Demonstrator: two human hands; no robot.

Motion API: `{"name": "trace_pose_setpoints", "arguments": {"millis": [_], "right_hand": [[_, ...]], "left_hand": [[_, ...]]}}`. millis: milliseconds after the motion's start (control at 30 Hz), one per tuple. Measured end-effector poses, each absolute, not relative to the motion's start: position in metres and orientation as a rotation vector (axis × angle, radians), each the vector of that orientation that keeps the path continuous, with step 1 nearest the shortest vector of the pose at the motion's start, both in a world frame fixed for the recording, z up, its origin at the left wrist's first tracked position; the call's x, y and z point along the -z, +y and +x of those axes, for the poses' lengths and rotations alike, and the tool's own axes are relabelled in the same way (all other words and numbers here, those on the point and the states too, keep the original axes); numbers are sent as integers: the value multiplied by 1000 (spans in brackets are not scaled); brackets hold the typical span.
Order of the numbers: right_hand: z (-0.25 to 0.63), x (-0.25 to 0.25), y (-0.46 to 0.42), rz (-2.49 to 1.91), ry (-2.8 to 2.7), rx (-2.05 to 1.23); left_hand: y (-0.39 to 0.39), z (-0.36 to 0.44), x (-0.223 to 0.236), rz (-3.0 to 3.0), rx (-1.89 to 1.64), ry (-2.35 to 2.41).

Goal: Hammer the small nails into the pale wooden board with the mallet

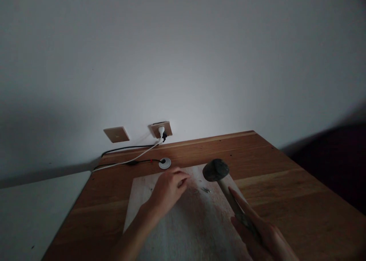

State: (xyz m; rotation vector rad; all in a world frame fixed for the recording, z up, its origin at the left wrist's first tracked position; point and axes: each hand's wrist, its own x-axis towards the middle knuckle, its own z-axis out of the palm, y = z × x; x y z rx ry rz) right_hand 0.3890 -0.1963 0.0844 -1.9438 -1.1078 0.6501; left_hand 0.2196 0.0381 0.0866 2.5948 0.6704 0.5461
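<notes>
The right hand (261,232) grasps the mallet (224,188) by its handle, 1 finger laid along it; the long axis slants over the board (168,230), dark head pointing toward the far edge. The left hand (168,186) hovers over the board's far left part, fingertips drawn together; I cannot tell whether they pinch anything. Small metal pieces (206,190) lie on the board between the 2 hands. Beyond its far edge are a round grommet (165,163), cables (128,161) and a wall socket (168,128) with 2 plugs (161,131).
</notes>
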Motion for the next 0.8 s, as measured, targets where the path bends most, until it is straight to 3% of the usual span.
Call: {"name": "trace_pose_setpoints", "arguments": {"millis": [800], "right_hand": [[379,-82,-196,-1879,-1114,-503]], "left_hand": [[46,214,-87,2661,-338,741]]}}
